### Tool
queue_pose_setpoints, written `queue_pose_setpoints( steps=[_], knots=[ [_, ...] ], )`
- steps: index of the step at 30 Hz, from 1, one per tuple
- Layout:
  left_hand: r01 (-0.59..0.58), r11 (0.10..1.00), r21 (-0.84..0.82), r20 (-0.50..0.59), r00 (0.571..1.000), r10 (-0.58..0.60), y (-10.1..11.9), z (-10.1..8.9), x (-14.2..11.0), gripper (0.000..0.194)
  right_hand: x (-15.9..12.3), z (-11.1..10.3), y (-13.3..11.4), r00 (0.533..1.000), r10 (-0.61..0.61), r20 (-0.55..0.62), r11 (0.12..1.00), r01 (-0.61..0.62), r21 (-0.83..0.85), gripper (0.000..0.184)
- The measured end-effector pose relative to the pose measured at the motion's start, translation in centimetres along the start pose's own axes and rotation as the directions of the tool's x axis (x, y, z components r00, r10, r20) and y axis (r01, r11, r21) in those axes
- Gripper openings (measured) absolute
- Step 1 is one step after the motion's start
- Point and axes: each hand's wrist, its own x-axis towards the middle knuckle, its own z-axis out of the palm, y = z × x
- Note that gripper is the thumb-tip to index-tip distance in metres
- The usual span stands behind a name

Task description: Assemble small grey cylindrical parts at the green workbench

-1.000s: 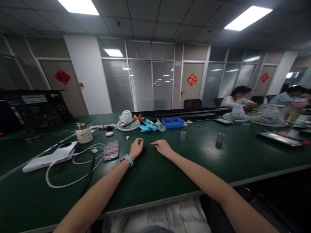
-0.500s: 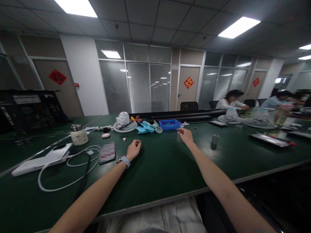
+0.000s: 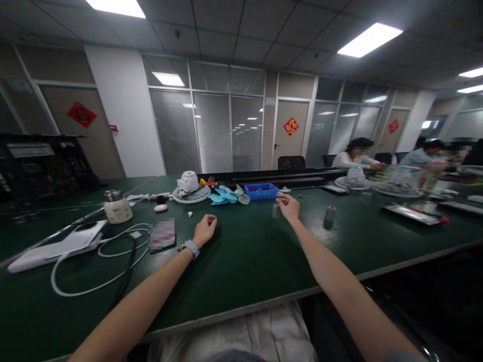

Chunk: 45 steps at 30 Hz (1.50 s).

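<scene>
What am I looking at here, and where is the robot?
There is no robot: these are a person's bare hands. Every picture comes from one camera worn on the head, looking forward and down.

On the green table lie light-blue fan blades, a white fan housing on its grille, a blue basket, a bottle and two grey cylinders.

The left hand is loosely curled, with nothing visible in it. The right hand is beside the nearer cylinder; whether it touches it, I cannot tell.
</scene>
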Motion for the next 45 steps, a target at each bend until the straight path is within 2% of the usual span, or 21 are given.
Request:
queue_pose_setpoints(
  steps=[10,14,16,20,22,24,26,28,30,33,36,40,45],
  knots=[
    [0.005,1.000,-0.005,0.023,1.000,-0.004,0.0,-0.1,0.1,0.032,0.2,0.3,0.3,0.992,0.088,0.087,0.993,-0.080,-0.086,0.017],
    [0.001,1.000,0.008,0.021,1.000,-0.001,0.1,-0.1,0.0,0.031,0.3,0.0,0.1,0.986,0.098,0.133,0.985,-0.077,-0.153,0.016],
    [0.001,1.000,0.011,0.026,1.000,-0.001,0.1,-0.1,-0.1,0.032,0.4,0.0,0.3,0.983,0.101,0.152,0.987,-0.080,-0.140,0.024],
    [0.003,1.000,0.017,0.044,0.999,-0.003,0.1,-0.2,-0.1,0.033,0.4,0.4,1.7,0.966,0.175,0.193,0.980,-0.152,-0.128,0.054],
    [-0.003,1.000,0.019,0.051,0.999,0.002,0.1,-0.2,-0.1,0.033,0.3,0.6,2.4,0.944,0.223,0.243,0.968,-0.186,-0.167,0.054],
    [-0.012,1.000,0.020,0.046,0.999,0.011,0.0,-0.1,0.0,0.034,0.0,0.8,2.6,0.933,0.253,0.257,0.956,-0.199,-0.218,0.047],
    [-0.020,1.000,0.019,0.030,0.999,0.020,-0.1,0.0,0.0,0.034,-0.7,1.2,1.7,0.941,0.255,0.221,0.947,-0.196,-0.254,0.043],
    [-0.032,1.000,0.000,0.013,0.999,0.032,0.0,0.0,-0.1,0.034,-1.7,2.2,-0.2,0.952,0.224,0.209,0.959,-0.177,-0.220,0.045],
    [-0.060,0.997,-0.038,0.005,0.998,0.060,0.3,0.0,-0.3,0.036,-3.3,3.9,-2.8,0.944,0.162,0.288,0.986,-0.142,-0.091,0.048],
    [-0.145,0.983,-0.117,-0.007,0.989,0.145,1.4,-0.3,-0.9,0.041,-6.1,7.0,-6.9,0.897,0.034,0.442,0.982,-0.112,0.151,0.048],
    [-0.244,0.957,-0.158,-0.030,0.970,0.243,2.6,-0.3,-1.7,0.045,-8.4,9.3,-9.4,0.862,-0.056,0.504,0.960,-0.092,0.264,0.044],
    [-0.321,0.936,-0.145,-0.039,0.947,0.319,3.7,0.4,-1.9,0.041,-9.7,10.1,-10.0,0.859,-0.104,0.501,0.978,-0.004,0.211,0.039],
    [-0.255,0.953,-0.166,-0.063,0.967,0.247,4.5,1.4,-1.2,0.034,-9.8,9.5,-9.8,0.864,-0.129,0.487,0.988,0.068,0.140,0.038]
  ],
)
